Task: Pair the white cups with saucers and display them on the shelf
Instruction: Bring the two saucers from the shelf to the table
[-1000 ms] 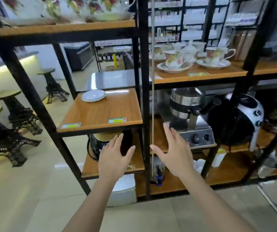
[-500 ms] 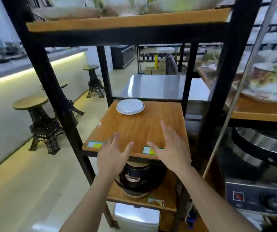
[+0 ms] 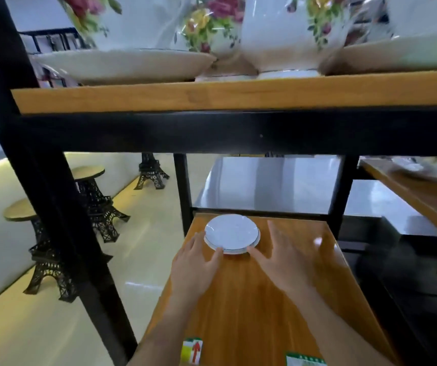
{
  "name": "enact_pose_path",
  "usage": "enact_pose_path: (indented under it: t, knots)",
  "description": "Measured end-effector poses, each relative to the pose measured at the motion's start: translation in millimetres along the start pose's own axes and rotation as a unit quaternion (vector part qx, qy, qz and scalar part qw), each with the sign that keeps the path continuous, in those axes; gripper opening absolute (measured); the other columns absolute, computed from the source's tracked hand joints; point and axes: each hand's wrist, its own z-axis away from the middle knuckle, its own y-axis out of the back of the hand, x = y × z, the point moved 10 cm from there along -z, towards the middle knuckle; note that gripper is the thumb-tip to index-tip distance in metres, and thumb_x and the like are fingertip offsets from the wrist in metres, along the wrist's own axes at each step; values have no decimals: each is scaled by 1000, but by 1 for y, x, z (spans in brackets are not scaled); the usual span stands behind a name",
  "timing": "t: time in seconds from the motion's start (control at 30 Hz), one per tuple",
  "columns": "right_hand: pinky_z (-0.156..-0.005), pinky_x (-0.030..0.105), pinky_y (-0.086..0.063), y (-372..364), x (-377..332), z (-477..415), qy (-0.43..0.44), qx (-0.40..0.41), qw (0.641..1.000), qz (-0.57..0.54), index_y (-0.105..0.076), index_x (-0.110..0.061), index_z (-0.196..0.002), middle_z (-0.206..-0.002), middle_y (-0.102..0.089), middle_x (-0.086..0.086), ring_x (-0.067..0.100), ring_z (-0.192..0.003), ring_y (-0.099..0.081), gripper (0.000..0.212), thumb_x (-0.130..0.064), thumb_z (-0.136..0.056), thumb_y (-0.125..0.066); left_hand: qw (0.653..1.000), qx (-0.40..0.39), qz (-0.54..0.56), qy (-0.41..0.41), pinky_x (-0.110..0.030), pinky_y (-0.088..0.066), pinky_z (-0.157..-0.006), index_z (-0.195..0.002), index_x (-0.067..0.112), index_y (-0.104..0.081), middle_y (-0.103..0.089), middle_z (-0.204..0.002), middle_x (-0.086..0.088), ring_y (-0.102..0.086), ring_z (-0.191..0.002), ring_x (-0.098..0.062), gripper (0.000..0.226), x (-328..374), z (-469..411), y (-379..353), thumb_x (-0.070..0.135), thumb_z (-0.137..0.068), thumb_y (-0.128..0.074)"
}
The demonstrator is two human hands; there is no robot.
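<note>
A small stack of plain white saucers [image 3: 232,233] lies at the back of a wooden shelf board [image 3: 278,299]. My left hand [image 3: 195,265] rests on the board just in front and to the left of the stack, fingers spread, thumb and fingertips at its near rim. My right hand [image 3: 284,260] is to the right, fingers apart, thumb tip at the rim's front right. Neither hand holds anything. No plain white cup is in view.
The shelf above [image 3: 238,96] carries flower-patterned cups and saucers [image 3: 278,35] close overhead. Black frame posts [image 3: 40,180] stand left and behind. Tower-shaped stools [image 3: 51,260] stand on the floor to the left. A steel counter [image 3: 278,186] lies behind, and another shelf [image 3: 423,191] is at right.
I have come closer to the shelf. Both hands moved forward over the board, from its front edge up to the saucers' rim.
</note>
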Motion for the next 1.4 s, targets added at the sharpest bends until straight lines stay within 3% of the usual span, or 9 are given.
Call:
enact_pose_path:
  t: [0.23, 0.47, 0.63, 0.73, 0.87, 0.93, 1.0, 1.27, 1.4]
  knots:
    - [-109, 46, -28, -49, 14, -42, -88, -28, 994, -64, -11, -24, -147, -154, -24, 7, 29, -139, -25, 91, -66, -77, -52, 995, -36, 68, 66, -35, -33, -105, -142, 20, -31, -40, -147, -3, -39, -132, -22, 64, -32, -52, -32, 45, -87, -52]
    - [-106, 40, -27, -72, 25, -68, -128, -60, 990, -18, -47, -11, -128, -139, -35, 9, 29, -125, -36, 72, -63, -79, -51, 951, -56, 252, 169, -43, -45, -99, -141, 12, -23, -48, -139, -11, -49, -123, -30, 75, -54, -74, -63, 17, -81, -68]
    - [-106, 41, -22, -82, 24, -75, -137, -82, 987, -5, -38, -8, -131, -137, -35, 7, 25, -126, -36, 74, -55, -78, -58, 894, -116, 339, 267, -38, -59, -73, -114, 5, -42, -54, -116, -12, -60, -96, -28, 45, -63, -80, -78, -1, -78, -68]
    - [-103, 39, -27, -78, 24, -74, -143, -77, 987, -22, -37, -7, -130, -134, -39, 8, 25, -123, -39, 74, -48, -75, -66, 886, -151, 345, 269, -34, -60, -60, -102, 0, -52, -61, -111, -16, -64, -86, -27, 31, -60, -79, -81, -8, -76, -67]
    - [-94, 41, -44, -74, 27, -64, -159, -77, 959, -222, -39, -10, -115, -119, -46, 7, 25, -110, -48, 63, -26, -68, -77, 861, -155, 390, 287, -41, -61, -62, -111, 7, -48, -59, -112, -14, -64, -89, -30, 45, -58, -69, -81, -7, -73, -70]
    - [-73, 24, -49, -73, 24, -54, -155, -92, 928, -327, -34, -15, -109, -110, -49, 3, 15, -97, -53, 59, -14, -69, -77, 856, -151, 398, 294, -41, -61, -59, -115, 10, -43, -56, -112, -12, -61, -89, -28, 50, -56, -60, -79, 0, -75, -71]
    - [-57, 12, -43, -70, 18, -43, -139, -98, 913, -371, -31, -20, -107, -100, -48, -5, 5, -88, -51, 59, -8, -70, -75, 859, -147, 397, 288, -42, -60, -57, -116, 11, -42, -53, -111, -9, -59, -88, -26, 50, -55, -50, -77, 5, -76, -71]
    - [-55, 13, -46, -47, 9, 20, -114, -100, 884, -442, -27, -30, -113, -99, -46, -14, 7, -90, -51, 67, -12, -72, -76, 866, -145, 423, 224, -38, -60, -57, -120, 21, -36, -53, -111, 0, -58, -92, -22, 57, -35, 14, -45, 7, -77, -71]
    - [-60, 14, -46, -35, 11, 67, -113, -89, 858, -493, -31, -37, -118, -105, -50, -16, 8, -96, -53, 62, -22, -75, -74, 864, -149, 433, 211, -35, -58, -55, -113, 22, -44, -56, -113, -2, -60, -93, -21, 43, -26, 64, -32, 7, -80, -67]
